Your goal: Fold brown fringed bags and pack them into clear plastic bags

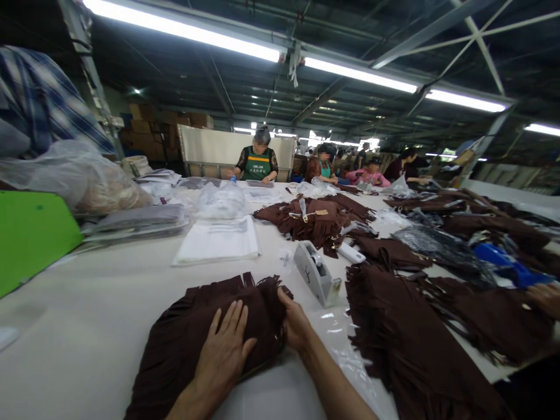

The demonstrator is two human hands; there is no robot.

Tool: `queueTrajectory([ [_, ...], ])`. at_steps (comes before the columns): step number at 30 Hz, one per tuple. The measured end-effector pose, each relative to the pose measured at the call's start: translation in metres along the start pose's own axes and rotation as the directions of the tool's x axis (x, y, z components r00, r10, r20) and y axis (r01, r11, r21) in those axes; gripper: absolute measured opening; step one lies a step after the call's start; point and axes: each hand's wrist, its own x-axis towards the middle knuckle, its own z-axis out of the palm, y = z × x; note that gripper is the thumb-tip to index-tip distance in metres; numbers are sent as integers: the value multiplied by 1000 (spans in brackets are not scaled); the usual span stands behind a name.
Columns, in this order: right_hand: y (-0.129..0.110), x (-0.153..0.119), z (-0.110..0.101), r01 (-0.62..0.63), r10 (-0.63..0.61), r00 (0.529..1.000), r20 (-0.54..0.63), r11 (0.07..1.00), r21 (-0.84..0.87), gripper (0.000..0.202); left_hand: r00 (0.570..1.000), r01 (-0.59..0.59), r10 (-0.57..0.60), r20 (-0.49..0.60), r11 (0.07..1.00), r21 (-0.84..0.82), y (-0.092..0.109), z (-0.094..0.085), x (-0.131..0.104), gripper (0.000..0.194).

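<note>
**Our left hand (225,350) and right hand (297,321) on a fringed brown piece (181,332)**

At far left a flat green panel (35,239) ends in a straight slanting edge; between it and the fringed brown piece we have a broad stretch of smooth white table (87,326). Behind, a crumpled clear bag (96,178) bulges above flat grey packets (140,219), with white sheets (219,242) to their right.

The piece lies in front of us, matte and soft-looking, with strips hanging along its left side and a ragged top edge. Our left hand rests flat on it, fingers extended and slightly spread, gripping nothing. Our right hand holds its right edge, thumb on top, the other fingers mostly hidden.

Just beyond, the grey tape dispenser (317,274) narrows our room at upper right, with a fringed pile (315,219) behind it. Shiny clear film (350,356) fills the gap beside our right forearm, reaching toward a second, long fringed piece (406,332). Further right come crinkled dark plastic (441,248), a smooth blue object (507,262) and a co-worker's hand (545,297) at more brown goods (490,315).
</note>
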Motion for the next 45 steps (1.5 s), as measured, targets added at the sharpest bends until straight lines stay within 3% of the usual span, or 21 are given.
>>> queueTrajectory([
  [2,-8,-1,5,41,-33,998,52,987,-158,66,1000,23,-22,11,998,-51,2,5,-1,54],
  [4,-7,-5,16,148,-115,988,99,877,-457,60,998,61,-64,-11,986,-155,0,4,-1,51],
  [7,12,-15,40,248,-198,964,179,422,-872,66,955,224,-286,-74,864,-450,-14,-2,1,51],
  [9,32,-21,56,242,-215,956,201,190,-951,77,875,328,-482,-45,659,-677,-26,-8,2,49],
  [11,51,-27,68,250,-239,946,219,106,-962,84,808,356,-588,42,430,-830,-36,-13,2,42],
  [13,65,-31,77,289,-263,930,258,87,-953,87,783,343,-609,124,258,-903,-41,-17,1,38],
  [16,67,-36,83,358,-232,916,326,109,-927,91,777,329,-606,174,155,-932,-42,-23,1,36],
  [18,52,-38,78,375,-170,923,345,205,-904,87,783,332,-602,154,195,-923,-42,-29,2,36],
  [21,14,-33,59,300,-224,948,227,381,-875,58,835,322,-547,60,398,-859,-40,-41,3,36],
  [24,-22,-17,36,164,-389,921,14,354,-921,38,908,221,-411,-75,625,-749,-34,-47,6,33],
  [26,-33,-3,31,129,-424,906,-4,286,-950,30,917,168,-368,-153,704,-690,-28,-45,10,33],
  [29,-27,17,42,137,-422,906,46,189,-972,23,885,201,-430,-177,697,-688,-25,-38,15,35],
  [32,-10,33,60,58,-372,925,79,-67,-996,24,859,273,-500,-108,627,-730,-29,-38,15,32],
  [34,-2,41,66,26,-326,942,83,-177,-984,17,850,292,-518,-89,606,-740,-34,-42,14,30],
  [36,4,46,69,41,-306,947,96,-181,-983,11,848,292,-522,-90,603,-743,-38,-46,11,30],
  [41,19,39,82,157,-286,936,207,-187,-970,22,858,267,-503,-108,615,-742,-37,-46,15,28],
  [45,17,17,82,326,-297,887,354,-139,-935,24,874,257,-474,-109,640,-725,-33,-43,28,30],
])
